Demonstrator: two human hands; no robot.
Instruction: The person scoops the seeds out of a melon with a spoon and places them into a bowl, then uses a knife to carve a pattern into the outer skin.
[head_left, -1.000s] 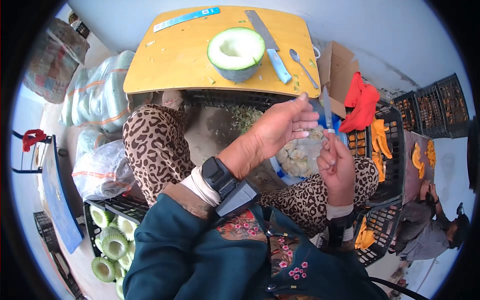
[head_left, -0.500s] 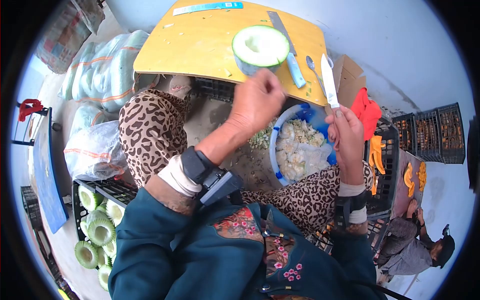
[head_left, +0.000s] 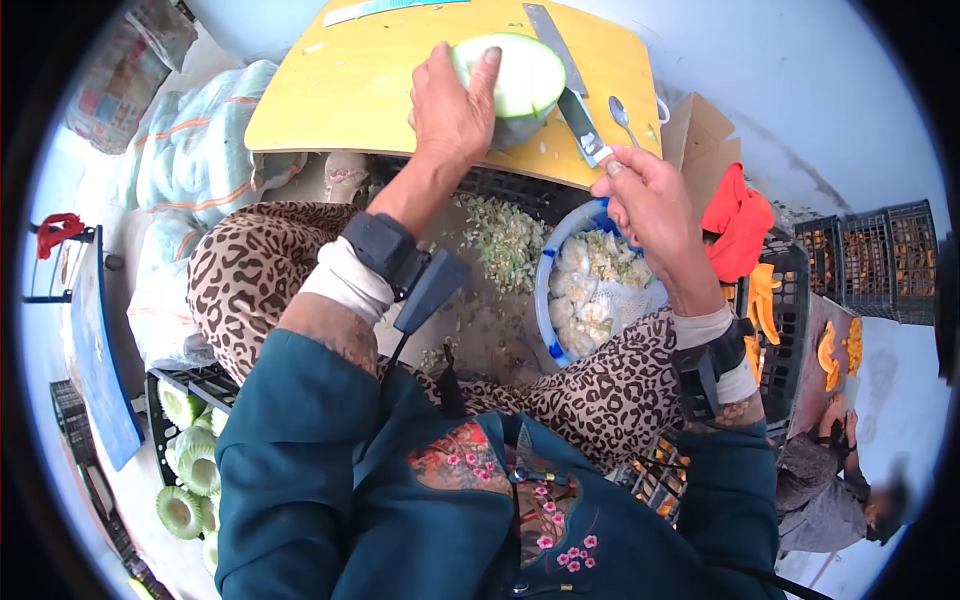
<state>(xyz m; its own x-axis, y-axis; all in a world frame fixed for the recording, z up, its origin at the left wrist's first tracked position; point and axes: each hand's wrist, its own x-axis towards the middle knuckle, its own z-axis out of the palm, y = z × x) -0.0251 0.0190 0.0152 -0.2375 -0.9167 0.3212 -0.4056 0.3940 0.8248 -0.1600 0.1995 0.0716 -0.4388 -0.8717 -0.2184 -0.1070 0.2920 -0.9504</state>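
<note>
My left hand (head_left: 452, 108) grips the left side of a cut green melon (head_left: 525, 75), its thumb over the pale hollowed top. The melon sits at the front edge of the yellow table (head_left: 380, 90). In my right hand (head_left: 645, 205) is a small knife (head_left: 580, 122), its blade pointing up and left beside the melon's right side. Behind that blade lies a larger knife (head_left: 552, 40), its handle mostly hidden. A spoon (head_left: 620, 112) rests to the right on the table.
Below the table stands a blue-rimmed basin (head_left: 545, 300) of pale scraps. Scraps (head_left: 505, 240) litter the floor. A crate (head_left: 158, 420) of cut green melons is at left. Orange pieces (head_left: 763, 305) and a red cloth (head_left: 735, 225) are at right. A person (head_left: 825, 490) sits at lower right.
My left hand has moved up and left from in front of the melon and taken hold of it. The small knife in my right hand has swung left and down toward the melon, which is now tilted.
</note>
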